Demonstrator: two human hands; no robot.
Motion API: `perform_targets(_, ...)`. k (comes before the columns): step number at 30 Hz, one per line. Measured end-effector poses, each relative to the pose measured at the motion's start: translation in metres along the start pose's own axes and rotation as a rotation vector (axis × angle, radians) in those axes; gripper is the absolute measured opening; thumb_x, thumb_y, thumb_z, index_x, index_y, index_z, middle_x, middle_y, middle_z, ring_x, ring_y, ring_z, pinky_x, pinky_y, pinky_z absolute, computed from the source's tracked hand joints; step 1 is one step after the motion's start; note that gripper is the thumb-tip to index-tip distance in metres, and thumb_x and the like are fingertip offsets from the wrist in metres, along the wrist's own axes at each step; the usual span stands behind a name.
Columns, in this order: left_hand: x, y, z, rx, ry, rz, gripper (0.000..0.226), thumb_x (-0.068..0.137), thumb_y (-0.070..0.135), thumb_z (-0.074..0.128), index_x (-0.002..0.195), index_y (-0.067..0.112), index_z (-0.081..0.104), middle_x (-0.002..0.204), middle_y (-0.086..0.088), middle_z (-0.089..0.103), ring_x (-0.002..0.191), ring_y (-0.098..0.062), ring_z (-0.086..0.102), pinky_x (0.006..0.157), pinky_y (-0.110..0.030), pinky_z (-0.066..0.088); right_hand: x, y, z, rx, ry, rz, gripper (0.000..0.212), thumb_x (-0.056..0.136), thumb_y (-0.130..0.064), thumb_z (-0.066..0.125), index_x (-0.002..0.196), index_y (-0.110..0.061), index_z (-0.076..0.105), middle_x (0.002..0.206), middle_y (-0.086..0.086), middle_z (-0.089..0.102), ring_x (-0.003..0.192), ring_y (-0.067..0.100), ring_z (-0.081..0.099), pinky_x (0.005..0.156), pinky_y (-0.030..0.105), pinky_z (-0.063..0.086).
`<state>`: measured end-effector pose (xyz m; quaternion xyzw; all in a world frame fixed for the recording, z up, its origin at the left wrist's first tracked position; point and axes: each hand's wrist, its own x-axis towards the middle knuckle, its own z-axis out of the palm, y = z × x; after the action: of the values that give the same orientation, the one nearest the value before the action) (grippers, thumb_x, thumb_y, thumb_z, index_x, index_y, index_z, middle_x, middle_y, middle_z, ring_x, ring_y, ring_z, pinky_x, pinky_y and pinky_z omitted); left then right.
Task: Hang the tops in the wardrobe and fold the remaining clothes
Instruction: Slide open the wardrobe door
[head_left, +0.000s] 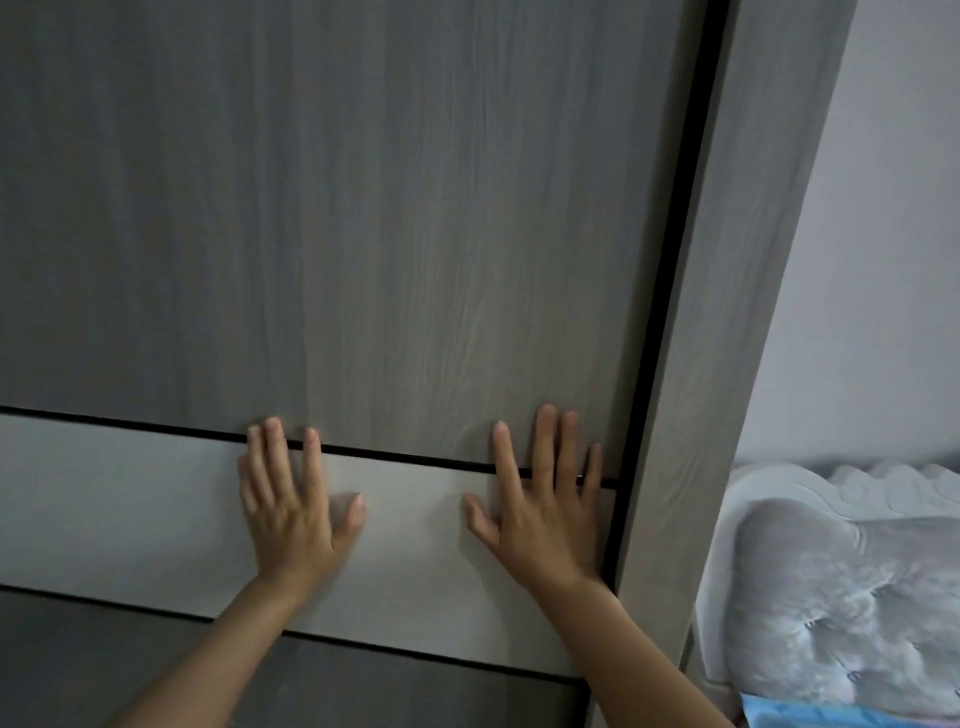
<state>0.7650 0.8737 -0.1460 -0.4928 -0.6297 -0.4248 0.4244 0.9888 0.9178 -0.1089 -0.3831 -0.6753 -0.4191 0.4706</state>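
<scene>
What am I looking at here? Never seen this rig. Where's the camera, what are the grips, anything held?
There is one picture, taken by a wide-angle camera worn on a person's head, looking forward and down. There is no machine: each grip is a bare hand. The left grip and right grip lie flat, fingers straight, on the pale band that crosses the grey wood-grain wardrobe door. The fingertips reach over the dark groove above the band. Neither grip holds anything. At the right edge are a padded grey headboard and a bit of light blue fabric.
</scene>
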Motion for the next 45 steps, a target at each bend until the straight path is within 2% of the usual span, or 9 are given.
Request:
perform_targets(7,0.003,-0.003,0.007,-0.013,0.123,0.052,0.067,0.094,0.052,0.021,0.138,0.001,0.026,0.134,-0.042,0.033,0.13,-0.05,0.021,0.108,-0.052,0.017,0.002,-0.002,0.004,-0.021,0.064,-0.01,0.068,0.079,-0.056,0.04,0.134,-0.016,0.036,0.139,0.02,0.029,0.144,0.032,-0.01,0.106,0.058,0.021)
perform_targets(14,0.0,-0.008,0.008,-0.026,0.127,0.048,0.067,0.094,0.051,0.02,0.137,0.001,0.028,0.135,-0.041,0.034,0.131,-0.048,0.021,0.108,-0.051,0.017,0.003,-0.006,0.004,-0.049,0.072,-0.03,0.067,0.078,-0.055,0.04,0.131,-0.014,0.038,0.138,0.024,0.034,0.126,0.041,0.03,0.088,0.065,0.039)
perform_targets(18,0.003,-0.019,0.008,-0.016,0.127,0.055,0.066,0.094,0.052,0.02,0.138,0.002,0.025,0.134,-0.041,0.034,0.13,-0.048,0.021,0.108,-0.051,0.017,0.006,-0.017,0.005,-0.027,0.114,-0.038,0.066,0.079,-0.054,0.042,0.13,-0.013,0.041,0.134,0.021,0.04,0.124,0.042,0.033,0.091,0.062,0.041)
perform_targets(24,0.002,-0.046,0.006,-0.011,0.115,0.047,0.067,0.093,0.053,0.02,0.142,0.007,0.021,0.136,-0.041,0.032,0.131,-0.048,0.019,0.111,-0.049,0.015,0.007,-0.042,0.009,0.004,0.111,-0.051,0.066,0.081,-0.053,0.043,0.133,-0.014,0.038,0.136,0.018,0.038,0.128,0.04,0.031,0.1,0.055,0.026)
perform_targets(30,0.007,-0.084,0.004,0.027,0.078,0.059,0.068,0.095,0.052,0.017,0.151,0.016,0.006,0.138,-0.039,0.03,0.133,-0.049,0.018,0.113,-0.046,0.012,0.012,-0.074,0.02,0.04,0.108,-0.029,0.068,0.082,-0.052,0.043,0.138,-0.015,0.034,0.146,0.017,0.03,0.144,0.035,-0.005,0.108,0.054,0.018)
perform_targets(34,0.009,-0.112,0.0,0.068,0.035,0.017,0.067,0.095,0.052,0.014,0.146,0.009,0.015,0.14,-0.038,0.028,0.134,-0.047,0.018,0.114,-0.044,0.011,0.02,-0.102,0.025,0.035,0.121,-0.06,0.069,0.08,-0.051,0.046,0.137,-0.014,0.036,0.142,0.018,0.031,0.137,0.039,0.022,0.106,0.053,0.021)
perform_targets(38,0.008,-0.141,-0.005,0.097,0.023,0.002,0.067,0.095,0.052,0.014,0.144,0.006,0.017,0.142,-0.036,0.026,0.135,-0.045,0.018,0.115,-0.041,0.011,0.023,-0.132,0.027,0.066,0.126,-0.058,0.064,0.082,-0.047,0.044,0.137,-0.015,0.036,0.14,0.017,0.032,0.143,0.038,0.002,0.108,0.052,0.016)
perform_targets(41,0.011,-0.169,-0.006,0.113,0.026,-0.007,0.066,0.095,0.052,0.013,0.145,0.008,0.017,0.143,-0.033,0.025,0.136,-0.045,0.018,0.115,-0.041,0.012,0.03,-0.158,0.032,0.059,0.117,-0.07,0.063,0.081,-0.046,0.042,0.136,-0.014,0.037,0.139,0.017,0.034,0.133,0.037,0.028,0.107,0.051,0.015)
perform_targets(45,0.02,-0.205,-0.008,0.118,0.022,-0.023,0.066,0.095,0.052,0.013,0.145,0.009,0.016,0.142,-0.034,0.026,0.135,-0.044,0.018,0.114,-0.042,0.012,0.044,-0.192,0.039,0.068,0.125,-0.072,0.064,0.082,-0.045,0.042,0.136,-0.013,0.036,0.139,0.018,0.034,0.129,0.036,0.032,0.106,0.052,0.018)
